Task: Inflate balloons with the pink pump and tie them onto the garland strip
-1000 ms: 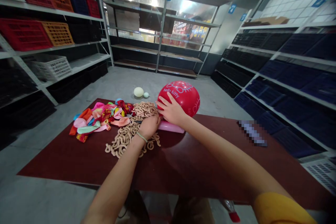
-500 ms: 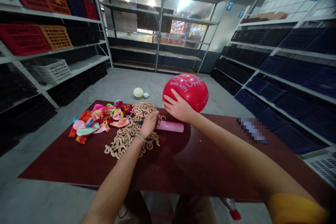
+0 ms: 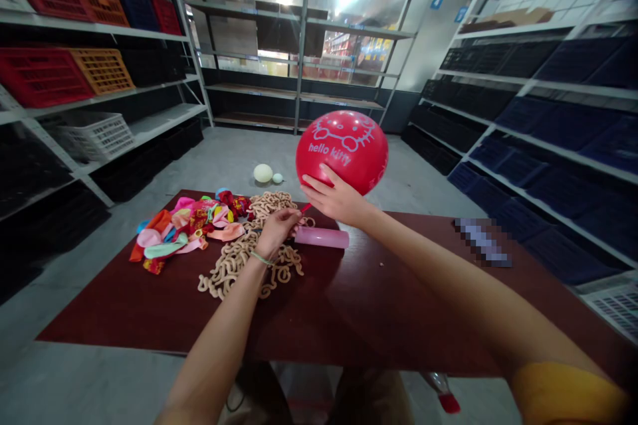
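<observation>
A red Hello Kitty balloon (image 3: 341,145) sits up at twelve o'clock, held by the right hand (image 3: 336,200), its fingers (image 3: 323,180) spread wide against it. The left hand (image 3: 277,232) has its fingers (image 3: 292,216) pressed close, seeming to pinch the balloon's thin red neck (image 3: 305,208), with a pink tube (image 3: 321,237) at three o'clock.

Yellow sleeve (image 3: 568,393), thin green wristband (image 3: 262,257)
</observation>
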A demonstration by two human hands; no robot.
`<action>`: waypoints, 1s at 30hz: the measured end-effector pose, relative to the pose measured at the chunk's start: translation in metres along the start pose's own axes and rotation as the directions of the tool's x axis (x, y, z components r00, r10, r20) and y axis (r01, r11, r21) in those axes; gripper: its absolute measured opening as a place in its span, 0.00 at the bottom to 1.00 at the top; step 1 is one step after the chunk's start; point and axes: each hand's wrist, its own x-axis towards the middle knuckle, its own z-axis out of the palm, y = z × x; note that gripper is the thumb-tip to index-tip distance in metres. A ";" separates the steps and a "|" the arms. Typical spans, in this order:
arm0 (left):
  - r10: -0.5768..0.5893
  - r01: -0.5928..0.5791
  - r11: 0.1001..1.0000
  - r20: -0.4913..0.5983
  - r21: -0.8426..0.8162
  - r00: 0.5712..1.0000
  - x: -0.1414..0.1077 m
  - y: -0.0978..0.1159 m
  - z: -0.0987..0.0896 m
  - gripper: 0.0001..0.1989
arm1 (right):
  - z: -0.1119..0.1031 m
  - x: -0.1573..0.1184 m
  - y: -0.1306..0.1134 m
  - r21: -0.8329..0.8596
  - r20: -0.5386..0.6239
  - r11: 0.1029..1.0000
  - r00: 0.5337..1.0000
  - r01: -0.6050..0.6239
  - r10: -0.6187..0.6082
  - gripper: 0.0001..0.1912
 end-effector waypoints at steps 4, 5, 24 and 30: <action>0.156 -0.146 0.984 -0.099 0.100 0.983 0.010 -0.014 -0.008 0.15 | 0.009 0.009 -0.015 0.031 -0.008 0.999 1.000 -0.008 0.008 0.25; 0.193 -0.173 0.973 -0.128 0.152 0.973 0.012 -0.017 -0.012 0.15 | 0.013 0.010 -0.019 0.043 -0.006 0.999 1.000 -0.009 0.009 0.27; 0.384 -0.083 0.717 -0.293 0.692 0.875 0.011 -0.020 -0.024 0.14 | 0.090 -0.024 -0.054 0.336 0.661 0.546 0.605 -0.768 0.445 0.16; 0.383 -0.071 0.712 -0.301 0.699 0.874 0.009 -0.017 -0.022 0.14 | 0.109 -0.010 -0.053 0.344 0.727 0.431 0.527 -0.834 0.440 0.11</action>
